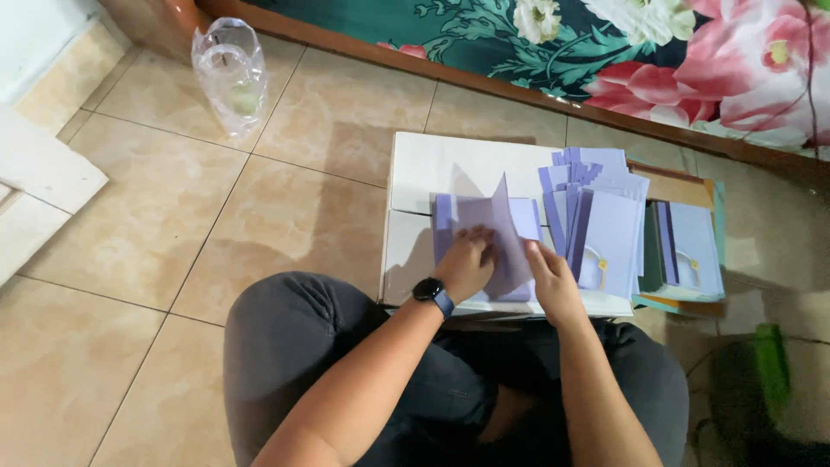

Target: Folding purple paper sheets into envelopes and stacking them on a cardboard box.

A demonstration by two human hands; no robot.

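Plastic bag [229, 73], clear and crumpled, sits on the tiled floor [285, 216] well to the left of the white box [432, 164] and beyond it, toward the flowered cloth [657, 52]. White box is the landmark, low and flat, used as a work surface. Person sits cross-legged at its near edge, dark trousers, smartwatch [433, 292] on the left wrist. Left hand [465, 264] rests on the box's near middle, fingers curled down and pressing on a lilac sheet [484, 229] that lies on the box top. One flap of that sheet stands up in a point, half folded. Right hand [552, 281] is just right of it, fingers on the sheet's right edge, loosely bent; whether it pinches the paper or only steadies it I cannot tell. On the box's right part, a fanned stack of folded lilac pieces [596, 216]. Off the box's right side, more lilac sheets on a coloured pile [687, 251]. Judgement for the fold in hand: keep the left hand flat as anchor, align edges before creasing, run the crease outward so the flap lies true.
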